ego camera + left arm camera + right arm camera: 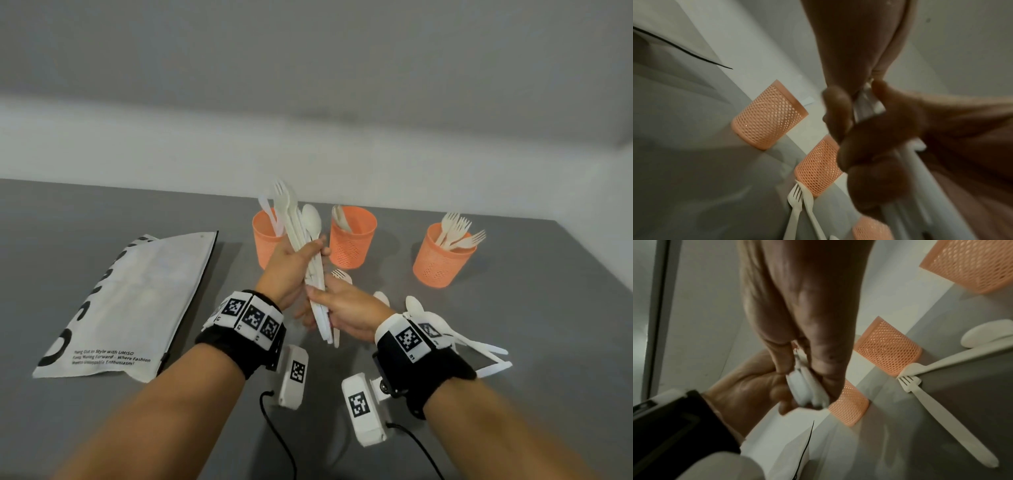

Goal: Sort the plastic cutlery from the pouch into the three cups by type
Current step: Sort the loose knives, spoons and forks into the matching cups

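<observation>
Holding one bundle of cutlery [308, 253] between both hands above the grey surface [85, 212], in front of the three orange cups.

The left hand [294, 263] wraps its fingers round the middle of the bundle, and the right hand [342, 308] pinches its lower ends; a fork and a spoon stick out at the top. Taking the middle cup [352, 240] as landmark: the left cup [265, 240] stands just to its left behind the bundle, the right cup [442, 260], filled with forks, stands well apart to its right, and the white pouch [137, 301] lies flat far to its left. More loose cutlery [462, 339] lies on the surface nearer the person than the middle cup, partly hidden behind the right wrist.
</observation>
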The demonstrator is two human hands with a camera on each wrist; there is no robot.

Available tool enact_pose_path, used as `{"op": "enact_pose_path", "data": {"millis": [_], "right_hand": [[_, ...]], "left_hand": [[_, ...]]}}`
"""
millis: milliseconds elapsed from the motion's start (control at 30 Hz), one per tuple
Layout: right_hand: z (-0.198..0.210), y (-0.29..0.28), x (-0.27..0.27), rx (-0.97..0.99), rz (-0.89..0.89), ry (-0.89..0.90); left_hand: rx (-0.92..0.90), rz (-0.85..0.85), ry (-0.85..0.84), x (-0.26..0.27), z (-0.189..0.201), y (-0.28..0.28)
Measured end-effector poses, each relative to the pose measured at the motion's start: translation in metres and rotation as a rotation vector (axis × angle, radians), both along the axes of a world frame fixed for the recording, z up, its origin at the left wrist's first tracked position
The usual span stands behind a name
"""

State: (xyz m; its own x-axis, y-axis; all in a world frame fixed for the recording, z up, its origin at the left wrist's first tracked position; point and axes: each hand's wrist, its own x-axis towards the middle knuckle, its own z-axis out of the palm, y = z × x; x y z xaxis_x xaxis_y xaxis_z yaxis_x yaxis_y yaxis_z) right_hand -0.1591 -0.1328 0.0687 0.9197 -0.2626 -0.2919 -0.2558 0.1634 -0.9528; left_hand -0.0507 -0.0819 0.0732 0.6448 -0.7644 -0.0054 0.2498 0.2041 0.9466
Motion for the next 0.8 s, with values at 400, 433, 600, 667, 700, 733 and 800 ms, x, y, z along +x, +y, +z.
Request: {"op": "enact_pose_path", "data": {"millis": [400, 433, 600, 667, 700, 733, 800], "right_hand": [[-0.017, -0.028, -0.02, -0.823, -0.037, -0.017], [-0.016, -0.029, -0.019, -0.992, -0.013, 0.019], [-0.01, -0.041, -0.019, -1.126, 0.016, 0.074], [-0.008, -0.047, -0.023, -1.015, 0.081, 0.064], [-0.007, -0.051, -0.025, -0.977, 0.113, 0.085], [-0.007, -0.055, -0.027, -0.956, 0.136, 0.119], [-0.007, -0.064, -0.03, -0.931, 0.164, 0.173]], "left_hand": [[-0.088, 0.198, 0.23, 0.009, -0.006, -0.02], [-0.081, 0.204, 0.229, 0.006, -0.005, -0.022], [-0.06, 0.194, 0.309, -0.004, -0.002, -0.031], [-0.05, 0.201, 0.317, -0.006, -0.001, -0.035], [-0.051, 0.21, 0.315, -0.007, 0.0, -0.036], [-0.062, 0.225, 0.316, -0.006, 0.0, -0.036], [-0.104, 0.251, 0.326, -0.003, 0.003, -0.034]]}}
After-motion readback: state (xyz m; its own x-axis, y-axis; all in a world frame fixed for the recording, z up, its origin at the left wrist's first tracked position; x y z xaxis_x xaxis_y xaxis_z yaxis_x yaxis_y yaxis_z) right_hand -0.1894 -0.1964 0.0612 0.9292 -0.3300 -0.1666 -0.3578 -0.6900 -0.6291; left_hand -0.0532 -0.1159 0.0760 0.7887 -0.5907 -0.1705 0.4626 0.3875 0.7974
